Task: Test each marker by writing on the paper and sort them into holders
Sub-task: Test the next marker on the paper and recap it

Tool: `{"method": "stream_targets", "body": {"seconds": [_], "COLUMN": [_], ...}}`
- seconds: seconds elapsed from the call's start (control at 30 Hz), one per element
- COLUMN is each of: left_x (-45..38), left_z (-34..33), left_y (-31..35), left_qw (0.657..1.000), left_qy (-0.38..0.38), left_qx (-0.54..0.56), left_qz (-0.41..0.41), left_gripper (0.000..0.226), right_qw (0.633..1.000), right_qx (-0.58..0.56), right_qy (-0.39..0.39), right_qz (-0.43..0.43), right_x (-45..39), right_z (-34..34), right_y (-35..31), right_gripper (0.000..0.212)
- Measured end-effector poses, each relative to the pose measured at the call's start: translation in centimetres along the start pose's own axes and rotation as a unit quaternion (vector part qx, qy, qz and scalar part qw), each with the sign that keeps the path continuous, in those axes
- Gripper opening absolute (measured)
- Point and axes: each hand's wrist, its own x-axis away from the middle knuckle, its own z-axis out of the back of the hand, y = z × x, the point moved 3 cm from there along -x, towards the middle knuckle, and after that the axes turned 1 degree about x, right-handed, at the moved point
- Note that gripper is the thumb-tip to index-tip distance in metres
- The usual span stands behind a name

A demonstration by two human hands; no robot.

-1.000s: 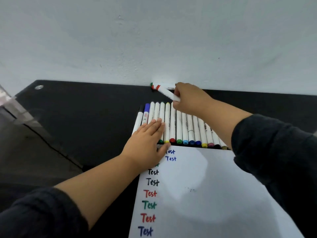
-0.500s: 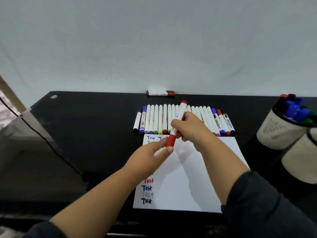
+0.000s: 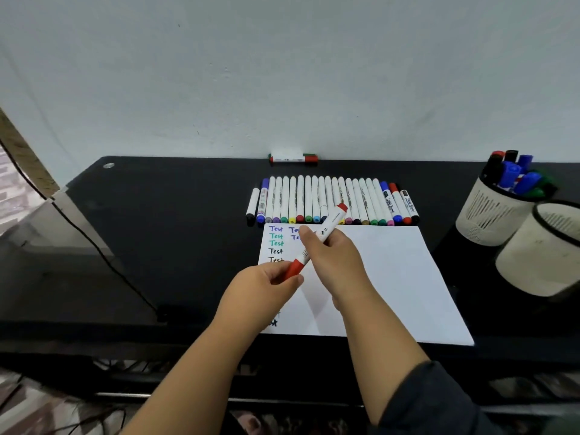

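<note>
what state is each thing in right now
red marker: capped, held tilted over the paper
left hand: pinches the marker's cap
right hand: grips the marker's barrel
paper: flat, partly written with "Test"
marker row: capped, lying side by side
far holder: holds markers
near holder: contents hidden

Counts: one sheet of paper (image 3: 392, 277) centre frame; two holders, far one (image 3: 489, 215) with about seven markers, near one (image 3: 539, 262), at right edge; one row of markers (image 3: 329, 199) above paper, roughly 23; one held red marker (image 3: 320, 240); two markers (image 3: 293, 158) by the wall; two hands.
</note>
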Motion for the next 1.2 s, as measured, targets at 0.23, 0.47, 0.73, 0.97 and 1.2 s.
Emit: {"method": "stream_targets", "body": {"seconds": [0.23,0.47,0.73,0.97,1.2], "left_x": [0.0,-0.6,-0.9,-0.7,-0.3], "left_z": [-1.1,-0.7,0.0,0.8,0.8], "left_y": [-0.4,-0.4,-0.9,-1.1,-0.7], "left_qw": [1.000,0.999,0.997,0.989,0.997], "left_qy": [-0.001,-0.029,-0.043,-0.070,0.009], "left_qx": [-0.025,0.008,0.057,0.130,-0.077], "left_qz": [-0.016,-0.016,-0.008,0.010,-0.029], "left_gripper": [0.035,0.017,0.016,0.012,0.026], "right_qw": [0.998,0.996,0.998,0.999,0.997], "right_qx": [0.039,0.061,0.039,0.032,0.014], "right_qy": [0.050,0.062,0.052,0.034,0.069], "right_qz": [0.002,0.007,-0.005,-0.004,-0.013], "right_x": [-0.3,-0.9,-1.3,-1.5,-1.6], "right_z": [0.0,-0.3,-1.0,-2.0,-2.6], "right_y": [1.4,1.5,1.3,1.0,1.0], "right_gripper": [0.024,0.029,0.027,0.021,0.021]}}
